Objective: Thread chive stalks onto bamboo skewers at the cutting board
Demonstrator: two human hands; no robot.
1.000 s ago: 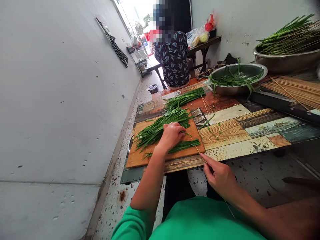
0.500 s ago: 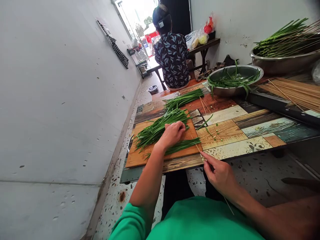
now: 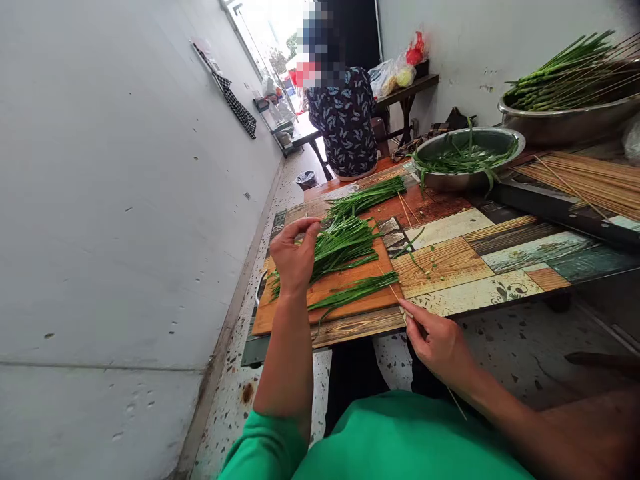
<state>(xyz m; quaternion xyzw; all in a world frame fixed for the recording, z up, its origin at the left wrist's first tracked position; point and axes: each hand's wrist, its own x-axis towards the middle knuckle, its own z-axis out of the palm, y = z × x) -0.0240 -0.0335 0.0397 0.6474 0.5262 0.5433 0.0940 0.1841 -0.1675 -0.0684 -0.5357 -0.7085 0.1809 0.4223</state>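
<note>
Now, in the head view, the left hand (image 3: 294, 257) is lifted a little over the near-left part of the wooden cutting board (image 3: 280, 313). Its thumb and forefinger are pinched together at the top, and the other fingers are curled; it seems to pinch the ends of some chive leaves, but I cannot tell this for sure. Just to the right of this hand lies the big bundle of chives (image 3: 345, 241) on the board, with the leaves spreading away from the hand. Below and to the right of the hand, a smaller bunch of chives (image 3: 353, 293) lies across the board, separate from the big bundle.

The right hand (image 3: 440, 347) is at the near edge of the table (image 3: 480, 267), well apart from the left hand. Its fingers are closed around a thin bamboo skewer (image 3: 400, 301). The skewer tip points toward the small bunch and reaches the corner of the board.

Farther from the right hand, on the table, stands a metal bowl (image 3: 467, 177) with green leaves inside. Beyond it is a larger metal basin (image 3: 570, 123) with long green stalks. Beside them lies a pile of bamboo skewers (image 3: 590, 183). Far behind the left hand, another person (image 3: 343, 120) in a patterned top sits with the back to the camera.
</note>
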